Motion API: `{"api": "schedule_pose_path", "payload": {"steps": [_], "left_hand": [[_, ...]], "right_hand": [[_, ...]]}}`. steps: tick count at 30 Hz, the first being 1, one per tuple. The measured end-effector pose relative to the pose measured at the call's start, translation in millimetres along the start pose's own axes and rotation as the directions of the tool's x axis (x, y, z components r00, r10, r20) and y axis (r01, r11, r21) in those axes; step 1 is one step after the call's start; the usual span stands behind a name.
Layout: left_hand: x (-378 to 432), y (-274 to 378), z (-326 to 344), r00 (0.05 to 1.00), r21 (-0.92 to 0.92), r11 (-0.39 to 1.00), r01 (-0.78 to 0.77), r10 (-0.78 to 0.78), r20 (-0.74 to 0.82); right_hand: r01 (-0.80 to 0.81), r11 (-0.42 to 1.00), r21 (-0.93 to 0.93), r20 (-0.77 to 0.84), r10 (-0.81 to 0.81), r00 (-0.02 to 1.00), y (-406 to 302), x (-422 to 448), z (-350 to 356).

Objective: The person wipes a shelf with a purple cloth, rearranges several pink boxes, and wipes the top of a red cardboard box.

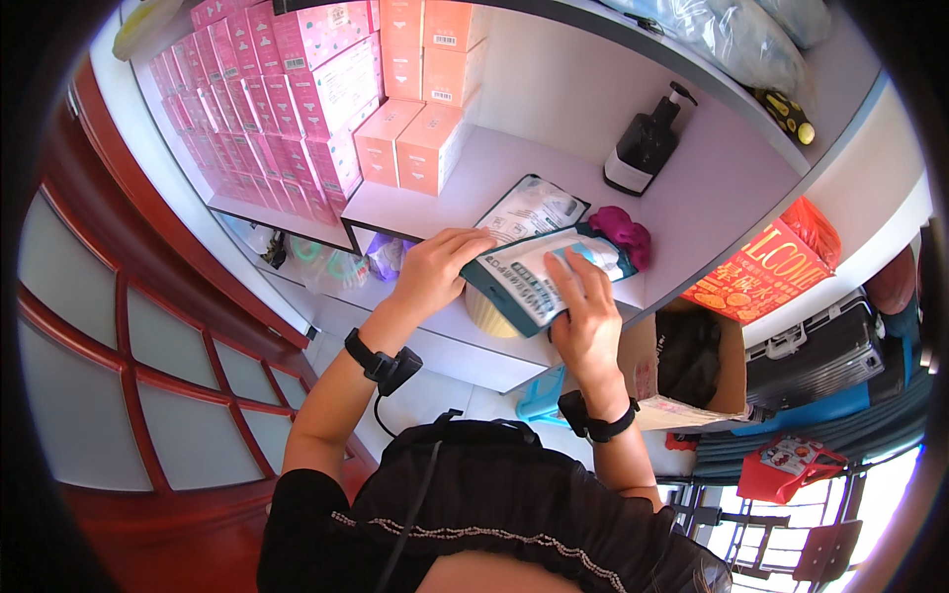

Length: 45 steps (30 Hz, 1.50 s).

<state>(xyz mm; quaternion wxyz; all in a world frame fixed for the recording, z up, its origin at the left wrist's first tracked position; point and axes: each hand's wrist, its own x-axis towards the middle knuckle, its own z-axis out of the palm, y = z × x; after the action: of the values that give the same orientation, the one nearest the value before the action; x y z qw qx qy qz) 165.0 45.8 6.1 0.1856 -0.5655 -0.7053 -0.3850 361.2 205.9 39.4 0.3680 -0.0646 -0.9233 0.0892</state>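
Before me is a teal-and-white printed plastic pouch (pixel 517 285), tilted with its front towards me. My left hand (pixel 443 268) has its fingers at the pouch's upper left corner, the thumb partly hidden. Across the pouch's right side lie the fingers of my right hand (pixel 588 315), gripping that edge. Behind it, a second white pouch with a dark edge (pixel 535 210) lies on the shelf board. A pale yellow ribbed container (pixel 491 317) shows below the front pouch, mostly covered. Beside the pouches, at the right, sits a magenta fabric bundle (pixel 621 233).
Stacked pink boxes (pixel 274 104) and orange boxes (pixel 415 144) fill the shelf's left. A black pump bottle (pixel 643 148) stands at the back right. Right of the shelf are an open cardboard box (pixel 730 370) and a black hard case (pixel 815 356). A red-framed door (pixel 126 356) stands left.
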Motion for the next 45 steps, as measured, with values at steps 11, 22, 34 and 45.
{"api": "schedule_pose_path", "payload": {"steps": [11,22,34,45], "left_hand": [[42,73,-124,0.954,-0.043,0.978,-0.202,0.187,-0.233],[64,121,-230,0.844,0.355,0.863,-0.359,0.463,-0.271],[167,192,-376,0.509,0.842,0.357,-0.406,0.853,-0.116],[349,112,-355,0.446,0.741,0.647,-0.178,0.725,-0.525]], "right_hand": [[0.208,0.838,0.505,-0.299,-0.056,0.953,-35,40,-37],[0.372,0.830,0.416,-0.027,-0.398,0.917,-107,126,-103],[0.757,0.654,0.013,-0.649,-0.570,0.504,-140,289,-217],[0.517,0.838,-0.175,-0.655,-0.491,0.575,-106,442,-237]]}}
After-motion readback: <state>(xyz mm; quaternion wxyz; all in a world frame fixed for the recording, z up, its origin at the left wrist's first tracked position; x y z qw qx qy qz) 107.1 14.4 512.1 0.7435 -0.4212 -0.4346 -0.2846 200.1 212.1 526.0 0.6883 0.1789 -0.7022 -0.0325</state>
